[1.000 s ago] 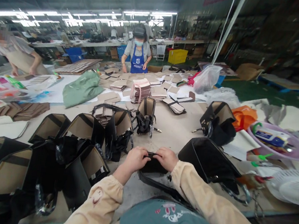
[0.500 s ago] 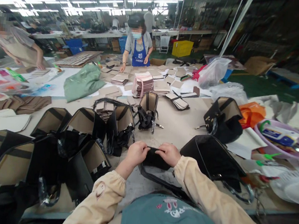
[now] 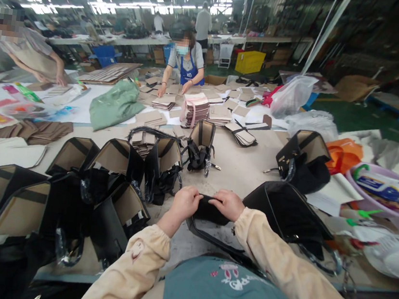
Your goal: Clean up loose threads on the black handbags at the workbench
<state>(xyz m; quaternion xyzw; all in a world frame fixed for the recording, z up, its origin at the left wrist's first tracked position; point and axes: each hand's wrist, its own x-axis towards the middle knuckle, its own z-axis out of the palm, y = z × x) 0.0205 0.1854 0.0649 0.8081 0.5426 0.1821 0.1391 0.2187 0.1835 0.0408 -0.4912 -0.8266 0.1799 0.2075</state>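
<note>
**Both hands are keeping their pinch on a black panel's edge**

Head view: the left hand (image 3: 184, 205) and right hand (image 3: 231, 206) are now showing a slightly wider gap between their fingertips than a second ago. The fingers of both are pinching the top edge of the black panel (image 3: 210, 212), which is sitting close before the wearer at the near side of the worktop (image 3: 245, 150); the hold seems to be spreading along the edge rather than ending. An open black bag (image 3: 283, 208) is lying at three o'clock from them. Near twelve, a co-worker (image 3: 196, 57) is now reaching with both hands to the card pieces (image 3: 164, 102).

Writing: the teal apron (image 3: 204, 290) is carrying pale, blurred lettering; the blue apron (image 3: 190, 74) is showing a white mark, unreadable. Towards three o'clock, the blue-and-white packet (image 3: 380, 186) is bearing print too small to read.
</note>
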